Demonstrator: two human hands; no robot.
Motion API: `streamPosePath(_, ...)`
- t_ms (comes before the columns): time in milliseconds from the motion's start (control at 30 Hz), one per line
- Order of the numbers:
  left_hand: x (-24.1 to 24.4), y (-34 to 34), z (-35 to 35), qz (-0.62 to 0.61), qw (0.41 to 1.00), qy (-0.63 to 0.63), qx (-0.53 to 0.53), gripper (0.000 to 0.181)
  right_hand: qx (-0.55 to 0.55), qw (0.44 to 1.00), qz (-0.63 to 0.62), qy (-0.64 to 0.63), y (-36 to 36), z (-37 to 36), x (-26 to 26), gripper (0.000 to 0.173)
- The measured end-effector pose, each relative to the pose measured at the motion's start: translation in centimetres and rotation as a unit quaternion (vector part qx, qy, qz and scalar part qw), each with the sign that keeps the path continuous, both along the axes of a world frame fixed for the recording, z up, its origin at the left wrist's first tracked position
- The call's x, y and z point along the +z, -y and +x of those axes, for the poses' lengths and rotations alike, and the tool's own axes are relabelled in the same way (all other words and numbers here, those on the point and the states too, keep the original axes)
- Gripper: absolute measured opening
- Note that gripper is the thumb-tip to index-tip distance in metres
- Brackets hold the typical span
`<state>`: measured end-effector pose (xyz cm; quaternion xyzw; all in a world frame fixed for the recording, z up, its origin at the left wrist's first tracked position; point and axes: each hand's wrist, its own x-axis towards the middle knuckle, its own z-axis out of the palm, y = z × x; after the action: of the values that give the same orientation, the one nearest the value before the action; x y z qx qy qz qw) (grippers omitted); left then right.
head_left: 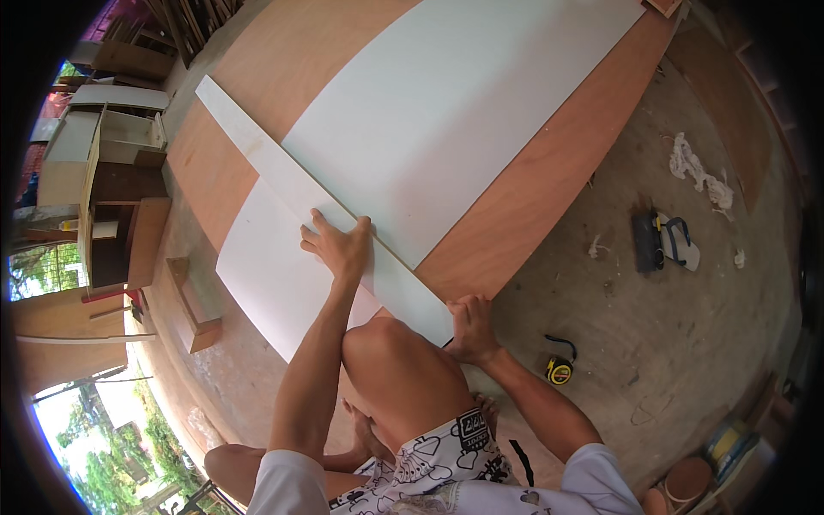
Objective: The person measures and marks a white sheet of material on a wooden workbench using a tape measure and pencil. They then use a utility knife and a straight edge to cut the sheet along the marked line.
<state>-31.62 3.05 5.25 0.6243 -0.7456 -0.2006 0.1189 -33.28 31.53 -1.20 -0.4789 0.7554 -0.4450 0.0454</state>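
Note:
A long pale board (pixel 257 145) lies slantwise across a white sheet (pixel 450 109), which rests on a larger reddish plywood panel (pixel 547 167). My left hand (pixel 338 248) presses flat on the board near its middle, fingers spread, the thumb at its long edge. At the near end of the board, my right hand (pixel 473 328) has its fingers curled over the corner, by the plywood's edge. My bent knee is beside the board's near end, between my arms. Whatever lies under my right palm is hidden; a small dark edge shows there.
A yellow and black tape measure (pixel 559 371) lies on the concrete floor at right. Further off are a slipper with a blue strap (pixel 676 241), a dark block (pixel 644 241) and crumpled white scraps (pixel 698 170). An angled wooden piece (pixel 187 309) and wooden cabinets (pixel 125 212) stand at left.

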Motion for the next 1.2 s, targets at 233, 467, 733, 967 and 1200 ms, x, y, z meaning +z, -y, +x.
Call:
streamPosePath(233,0.2,0.1,-0.1,0.002,1.000,-0.002,-0.011,0.106,-0.009,1.000,0.021,0.014,0.0,0.3,0.0,0.085)
streamPosePath(467,-0.4,0.8,0.3,-0.002,1.000,-0.003,-0.021,0.107,-0.016,1.000,0.021,0.008,0.3,0.6,-0.1,0.082)
streamPosePath(733,0.3,0.4,-0.5,0.016,1.000,0.000,-0.002,0.110,-0.028,0.999,0.019,0.005,0.4,0.6,0.1,0.081)
streamPosePath(967,0.5,0.0,-0.6,0.020,1.000,0.001,0.013,0.109,-0.013,0.999,0.022,0.022,0.3,0.5,-0.1,0.075)
streamPosePath(1200,0.5,-0.3,-0.7,0.025,0.999,0.010,0.018,0.110,0.004,0.999,0.016,0.038,0.1,0.2,0.0,0.063)
